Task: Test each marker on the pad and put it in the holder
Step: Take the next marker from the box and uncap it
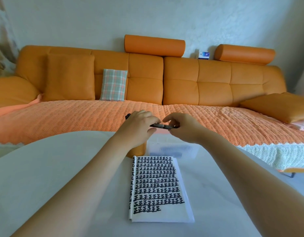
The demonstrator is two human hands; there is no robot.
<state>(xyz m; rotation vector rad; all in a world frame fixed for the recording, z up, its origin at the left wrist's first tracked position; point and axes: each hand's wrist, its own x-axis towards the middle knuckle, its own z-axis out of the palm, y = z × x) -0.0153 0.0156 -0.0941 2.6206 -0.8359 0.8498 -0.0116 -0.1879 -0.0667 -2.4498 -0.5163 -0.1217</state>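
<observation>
Marker lies crosswise, nearly level, between left hand and right hand.

Across the upper frame the sofa is orange, its one cushion checked in grey-green, pink and white; the throw on the seat is ribbed salmon, edged white. At lower centre the white pad carries rows of black marks on a white surface, and the marker is black.
</observation>
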